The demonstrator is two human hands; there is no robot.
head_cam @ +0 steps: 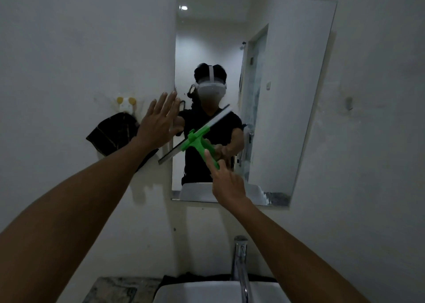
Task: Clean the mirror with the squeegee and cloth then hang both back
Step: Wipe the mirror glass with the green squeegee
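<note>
Holding: the right hand (226, 183) grips the green handle of the squeegee (197, 139), fingers wrapped around it and the index finger laid straight along the handle
Squeegee: tilted, its long blade running from lower left to upper right across the lower left part of the mirror (287, 96); the lower end of the blade reaches past the mirror's left edge, over the wall (69, 38) (whether the blade touches the glass cannot be told)
Left hand: the left hand (158, 123) is spread wide with straight fingers, holding nothing, raised at the mirror's left edge with its fingertips over the glass; contact with wall or glass is not clear
Cloth: a dark cloth (112, 132) with thin pale stripes hangs on the wall left of the mirror, under a small hook (126, 102) with two yellow knobs; the left forearm crosses in front of its right side
Mirror: a frameless pane fixed to the white wall, showing a person in a dark shirt and both arms
Below: a chrome tap (240, 259) rises above a white sink (207, 291), with a stone-patterned counter (115, 289) to the left of the sink
</note>
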